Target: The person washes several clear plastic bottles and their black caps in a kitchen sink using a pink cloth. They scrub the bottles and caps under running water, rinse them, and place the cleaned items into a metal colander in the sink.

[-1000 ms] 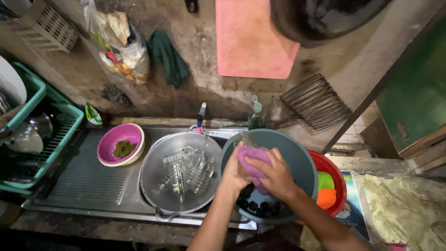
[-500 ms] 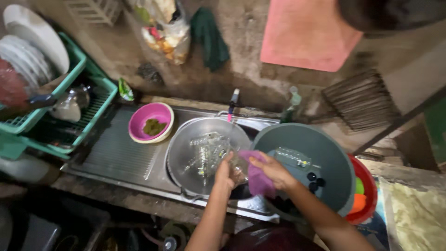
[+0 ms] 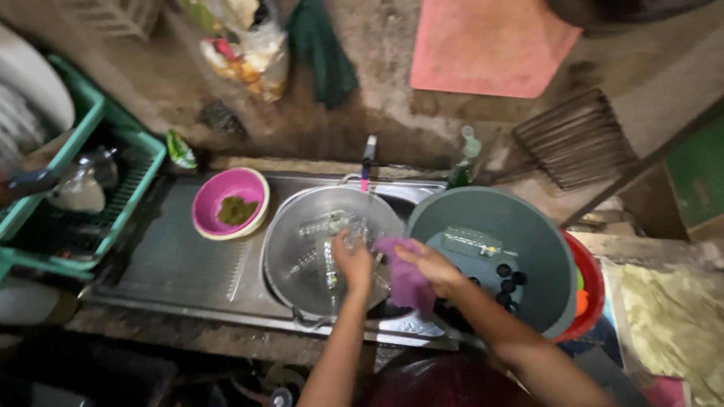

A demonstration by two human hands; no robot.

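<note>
Your left hand (image 3: 353, 262) held a clear glass (image 3: 337, 265) over the steel basin (image 3: 302, 226), grip pinched on it, its long axis running away from you. Your right hand (image 3: 430, 265), just to its right, grip pressed on a purple cloth (image 3: 406, 277), touching the glass.

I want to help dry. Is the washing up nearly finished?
Some looks done: plates stand in the green rack. Right now the left hand holds a clear glass item over the metal basin, and the right hand holds a purple cloth. More clear pieces lie in that basin and in the grey tub.
</note>
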